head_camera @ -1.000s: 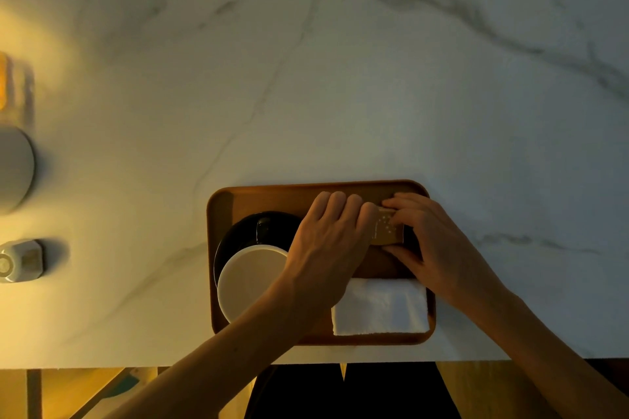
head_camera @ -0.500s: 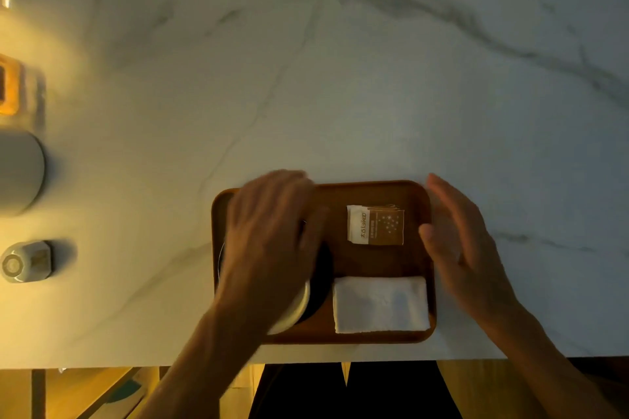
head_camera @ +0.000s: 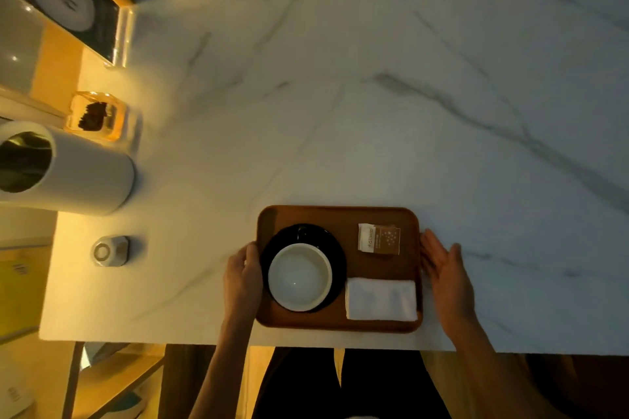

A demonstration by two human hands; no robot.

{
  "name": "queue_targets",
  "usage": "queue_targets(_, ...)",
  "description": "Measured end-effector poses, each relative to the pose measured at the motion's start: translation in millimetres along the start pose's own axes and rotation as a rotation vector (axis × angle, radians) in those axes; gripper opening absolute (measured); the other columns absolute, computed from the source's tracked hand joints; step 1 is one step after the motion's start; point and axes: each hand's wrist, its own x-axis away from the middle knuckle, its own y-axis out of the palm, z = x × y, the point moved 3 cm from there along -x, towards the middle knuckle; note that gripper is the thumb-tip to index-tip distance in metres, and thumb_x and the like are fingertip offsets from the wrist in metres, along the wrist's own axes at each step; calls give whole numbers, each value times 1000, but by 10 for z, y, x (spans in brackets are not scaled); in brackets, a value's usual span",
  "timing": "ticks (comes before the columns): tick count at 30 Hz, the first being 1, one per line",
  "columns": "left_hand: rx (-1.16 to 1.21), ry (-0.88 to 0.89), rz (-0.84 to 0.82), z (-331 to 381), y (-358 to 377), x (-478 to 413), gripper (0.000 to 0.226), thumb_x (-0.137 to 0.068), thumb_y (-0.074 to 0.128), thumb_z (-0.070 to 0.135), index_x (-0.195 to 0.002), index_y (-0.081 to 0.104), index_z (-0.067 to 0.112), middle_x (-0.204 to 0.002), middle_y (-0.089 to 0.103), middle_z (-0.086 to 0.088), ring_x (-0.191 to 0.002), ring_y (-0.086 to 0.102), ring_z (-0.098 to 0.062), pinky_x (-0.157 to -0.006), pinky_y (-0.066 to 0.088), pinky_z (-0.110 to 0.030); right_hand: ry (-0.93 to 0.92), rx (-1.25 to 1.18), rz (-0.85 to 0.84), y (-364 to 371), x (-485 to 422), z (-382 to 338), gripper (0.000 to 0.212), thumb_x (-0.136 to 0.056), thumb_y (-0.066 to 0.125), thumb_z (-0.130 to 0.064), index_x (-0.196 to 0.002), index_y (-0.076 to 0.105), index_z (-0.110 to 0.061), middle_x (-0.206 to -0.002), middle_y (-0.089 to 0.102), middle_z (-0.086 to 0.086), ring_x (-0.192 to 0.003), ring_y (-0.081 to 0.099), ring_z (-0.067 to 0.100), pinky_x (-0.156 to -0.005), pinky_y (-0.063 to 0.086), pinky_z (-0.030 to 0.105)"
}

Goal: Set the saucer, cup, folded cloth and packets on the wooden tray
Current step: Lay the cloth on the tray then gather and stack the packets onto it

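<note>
The wooden tray lies near the front edge of the marble counter. On its left half sits a black saucer with a white cup on it. The brown and white packets lie at the tray's back right. A folded white cloth lies at its front right. My left hand rests against the tray's left edge, fingers curled at the rim. My right hand is flat and open beside the right edge, touching or nearly touching it.
A white cylinder container lies at the left, with a clear box of dark packets behind it. A small white round object stands on the counter left of the tray. The counter's front edge runs just below the tray.
Both hands left the packets and moved outward to the tray's two short sides. The left hand uncovered the cup and saucer. The camera view has pulled back and shifted left.
</note>
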Motion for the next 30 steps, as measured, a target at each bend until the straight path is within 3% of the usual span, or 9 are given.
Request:
queue_targets(3,53,-20,-60,36,-72,-14,54,-93,40,46,-73,60,1,-71,57,-21,-69,52,-24,-66,45,-45,13,-18,18,47,44,-16,59,-99,15,-57,-145,37,-27,-135,51,-14,-128,44,8,-113,28,34)
queue_targets(7,74,-76,-160,38,-174,-90,39,-100,42,38,-74,58,14,-85,57,-16,-81,55,-26,-76,48,-44,15,-16,51,88,113,-102,59,-100,16,-53,-147,35,-23,-150,42,-2,-136,38,16,-118,24,39)
queue_targets(12,66,-114,-252,129,-265,-81,36,-101,41,34,-81,57,8,-88,56,-16,-84,57,-28,-86,55,-50,18,-32,53,215,248,-224,58,-101,20,-51,-149,30,-21,-155,34,1,-141,32,19,-117,24,37)
queue_targets(18,1,-15,-349,187,-281,118,34,-102,40,32,-87,60,10,-90,54,-15,-86,50,-23,-76,41,-39,68,-17,37,393,456,-319,60,-98,28,-55,-146,35,-20,-132,49,-2,-102,55,7,-87,43,21)
queue_targets(20,-34,23,-387,217,-282,222,42,-104,35,33,-97,62,2,-94,56,-21,-86,54,-26,-78,46,-44,69,55,45,398,535,-349,65,-96,30,-58,-147,34,-18,-146,42,-1,-124,50,15,-104,39,30)
queue_targets(22,-66,48,-429,255,-274,324,47,-106,27,30,-114,56,-6,-112,59,-29,-105,58,-38,-96,45,-52,59,132,22,374,612,-377,68,-95,31,-60,-148,32,-18,-154,35,4,-140,35,22,-117,25,38)
queue_targets(25,-140,86,-454,258,-259,499,44,-108,21,28,-118,50,-3,-125,54,-29,-120,52,-41,-106,40,-54,50,230,15,298,742,-419,66,-97,29,-57,-148,32,-15,-154,34,7,-142,31,24,-116,22,37)
queue_targets(27,-175,75,-346,223,-281,628,39,-106,26,33,-121,52,8,-123,57,-17,-120,54,-35,-107,43,-49,0,350,41,209,795,-444,63,-99,28,-52,-148,32,-13,-155,32,10,-143,29,27,-119,20,40)
queue_targets(30,-568,189,-210,135,-314,801,42,-104,32,33,-137,44,10,-131,54,-14,-119,54,-32,-102,46,-43,-138,642,38,79,894,-442,56,-100,30,-47,-146,37,-16,-151,40,10,-139,37,28,-117,28,43)
